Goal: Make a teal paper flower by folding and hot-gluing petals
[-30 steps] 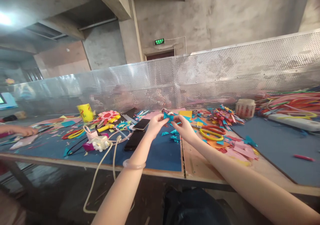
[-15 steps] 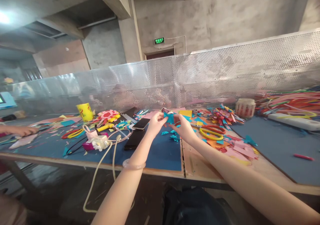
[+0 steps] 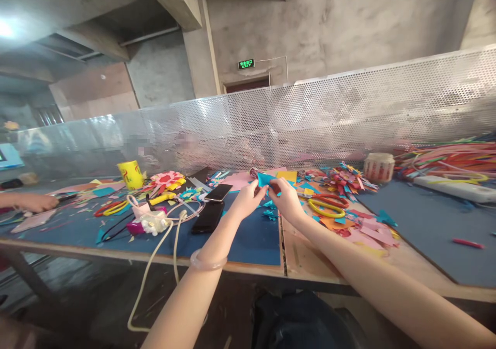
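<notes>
A small piece of blue paper (image 3: 265,179) is held up between my two hands over the table. My left hand (image 3: 248,198) pinches its lower left side, thumb and fingertips together. On the other side, my right hand (image 3: 285,198) grips the paper with thumb and forefinger, the knuckles hiding part of it. More blue paper pieces (image 3: 270,214) lie on the blue mat just below the hands. Beside my right hand rest yellow-handled scissors (image 3: 327,209) with an orange-red loop. Two dark phones, one being the nearer phone (image 3: 208,217), lie left of my left hand.
Coloured paper scraps (image 3: 374,230) and a paper-flower heap (image 3: 346,179) spread to the right, by a glass jar (image 3: 378,167). Left are a yellow cup (image 3: 130,174), a power plug with cables (image 3: 155,221) and another person's hand (image 3: 39,203). A perforated metal screen (image 3: 329,116) stands behind.
The blue paper has been turned and now shows a flatter, folded face. My fingers have drawn closer together around its lower edge. The other person's hand has shifted slightly.
</notes>
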A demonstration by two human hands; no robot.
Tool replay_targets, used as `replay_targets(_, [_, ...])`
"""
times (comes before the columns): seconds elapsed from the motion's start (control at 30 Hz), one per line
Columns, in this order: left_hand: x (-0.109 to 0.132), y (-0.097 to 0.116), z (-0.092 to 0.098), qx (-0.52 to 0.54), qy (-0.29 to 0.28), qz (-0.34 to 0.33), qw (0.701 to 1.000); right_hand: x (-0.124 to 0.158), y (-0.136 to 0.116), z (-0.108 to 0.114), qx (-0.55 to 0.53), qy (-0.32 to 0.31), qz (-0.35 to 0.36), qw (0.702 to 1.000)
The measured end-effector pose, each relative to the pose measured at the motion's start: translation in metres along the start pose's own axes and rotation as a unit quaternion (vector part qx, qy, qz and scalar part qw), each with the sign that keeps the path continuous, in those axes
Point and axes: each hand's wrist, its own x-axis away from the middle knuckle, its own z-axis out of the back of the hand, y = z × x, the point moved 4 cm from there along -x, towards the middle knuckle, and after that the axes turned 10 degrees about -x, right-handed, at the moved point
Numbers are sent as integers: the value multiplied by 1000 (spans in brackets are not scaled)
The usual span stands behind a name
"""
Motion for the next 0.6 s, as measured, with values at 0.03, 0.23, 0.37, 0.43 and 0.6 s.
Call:
replay_targets(0.03, [1, 1, -1, -22, -12, -8, 1000, 0, 1, 1, 3, 3, 0, 1000])
replay_targets(0.23, [1, 1, -3, -110, -19, -33, 993, -2, 1, 3, 12, 6, 5, 1000])
replay_targets(0.37, [0, -4, 2, -94, 35, -31, 995, -1, -1, 4, 13, 10, 8, 1000])
replay_targets(0.43, [-1, -4, 5, -61, 72, -43, 995, -1, -1, 4, 12, 12, 7, 1000])
replay_targets(0.6, [-1, 1, 7, -89, 91, -98, 987, 0, 3, 1, 7, 12, 7, 1000])
